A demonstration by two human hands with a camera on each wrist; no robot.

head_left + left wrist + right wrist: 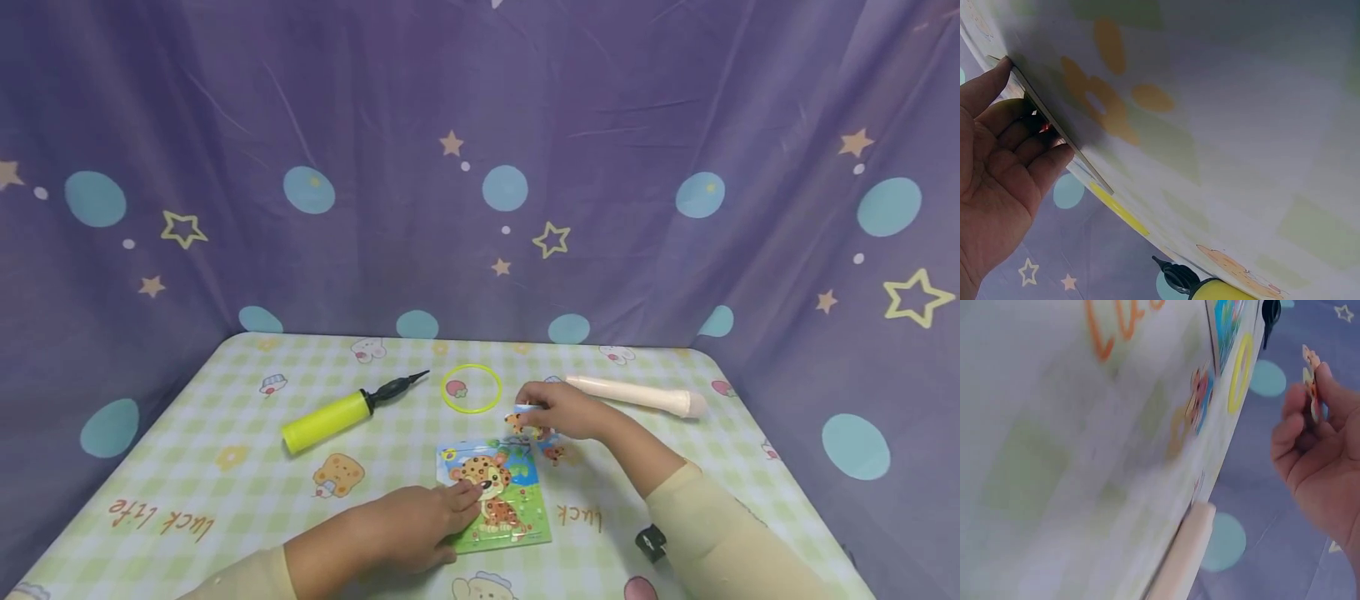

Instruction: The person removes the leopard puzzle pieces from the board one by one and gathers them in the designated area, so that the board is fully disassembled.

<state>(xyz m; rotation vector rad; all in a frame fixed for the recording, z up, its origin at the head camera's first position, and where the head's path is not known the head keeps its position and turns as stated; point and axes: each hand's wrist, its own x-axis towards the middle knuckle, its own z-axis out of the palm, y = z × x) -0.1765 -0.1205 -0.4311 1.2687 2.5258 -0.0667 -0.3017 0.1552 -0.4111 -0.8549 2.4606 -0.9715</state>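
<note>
A jigsaw puzzle board (501,500) with a spotted leopard cub on green grass lies near the table's front. My left hand (420,521) rests on its left side, fingers extended across the picture. In the left wrist view, the thumb (988,84) meets the board's edge (1063,128). Above the board's upper right corner, my right hand (562,408) pinches a spotted puzzle piece (1312,381) between thumb and fingers. A loose puzzle piece (554,454) lies beside the board's right edge, below that hand.
A yellow hand pump (327,422) with a black nozzle lies left of the board. Behind the board is a thin yellow ring (444,402). A pale microphone-shaped stick (637,396) lies beyond my right forearm. A purple curtain (390,267) surrounds the table's back and sides.
</note>
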